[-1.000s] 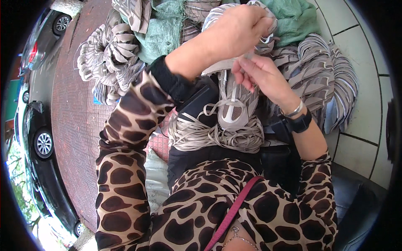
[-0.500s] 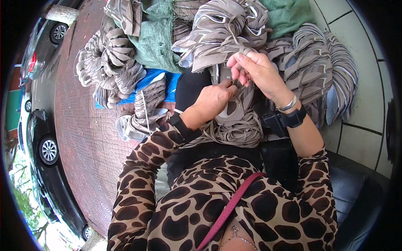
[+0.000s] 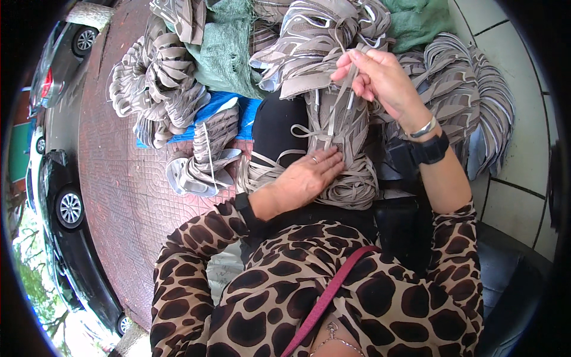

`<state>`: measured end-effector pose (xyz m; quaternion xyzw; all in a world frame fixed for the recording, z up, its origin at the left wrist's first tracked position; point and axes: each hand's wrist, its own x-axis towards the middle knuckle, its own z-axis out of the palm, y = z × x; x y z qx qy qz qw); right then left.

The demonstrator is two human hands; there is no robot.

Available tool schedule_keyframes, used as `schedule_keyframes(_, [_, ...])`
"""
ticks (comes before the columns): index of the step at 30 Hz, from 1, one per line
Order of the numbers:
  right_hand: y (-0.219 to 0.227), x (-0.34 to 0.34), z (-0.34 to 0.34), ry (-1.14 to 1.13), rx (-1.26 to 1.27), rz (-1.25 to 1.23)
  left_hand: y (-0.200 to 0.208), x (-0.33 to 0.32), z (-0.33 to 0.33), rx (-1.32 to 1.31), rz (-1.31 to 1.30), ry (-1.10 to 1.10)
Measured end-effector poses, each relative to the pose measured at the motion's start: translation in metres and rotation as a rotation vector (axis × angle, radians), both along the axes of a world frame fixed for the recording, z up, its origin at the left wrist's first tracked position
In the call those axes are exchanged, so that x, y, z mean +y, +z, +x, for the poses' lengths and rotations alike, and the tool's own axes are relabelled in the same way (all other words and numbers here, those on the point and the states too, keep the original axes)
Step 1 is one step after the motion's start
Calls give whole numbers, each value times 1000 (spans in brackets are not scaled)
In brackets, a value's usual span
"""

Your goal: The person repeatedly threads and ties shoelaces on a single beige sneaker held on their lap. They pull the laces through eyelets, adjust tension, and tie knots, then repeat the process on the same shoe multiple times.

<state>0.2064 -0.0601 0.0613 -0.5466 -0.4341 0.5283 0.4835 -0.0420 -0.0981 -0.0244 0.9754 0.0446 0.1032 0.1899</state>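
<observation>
My right hand (image 3: 383,80) is raised, its fingers pinching a beige shoelace (image 3: 348,95) that runs down to a shoe upper. This grey-beige shoe upper (image 3: 324,110) lies on my lap, with a loop of lace standing out at its left side. My left hand (image 3: 309,177) rests on the lower part of the upper, fingers stretched out flat. Under and beside that hand is a heap of loose beige shoelaces (image 3: 357,193). How far the heap extends beneath the left palm is hidden.
Beyond my lap is a big bundle of shoe uppers (image 3: 315,41), with more uppers stacked at right (image 3: 452,101) and left (image 3: 157,71). Green woven sacks (image 3: 223,53) stand among them. A tied bundle (image 3: 208,152) sits near blue sheeting (image 3: 247,116). Parked cars (image 3: 71,208) line the far left.
My left hand has let go of its pinch and moved down to lie flat on the upper and laces. My right hand has shifted slightly up and right, drawing the lace out.
</observation>
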Motion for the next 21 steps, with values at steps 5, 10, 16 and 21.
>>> schedule_keyframes(5, [-5, 49, 27, -129, -85, 13, 0, -4, 10, 130, 143, -41])
schedule_keyframes(10, [12, 56, 48, -259, 31, 230, 24, 4, 9, 47, 41, 65])
schedule_keyframes(16, [30, 57, 31, -187, 32, 35, -1, -3, -9, -22, 20, 22])
schedule_keyframes(21, [48, 128, 65, -255, -41, 212, 1, -1, 11, 105, 166, -82])
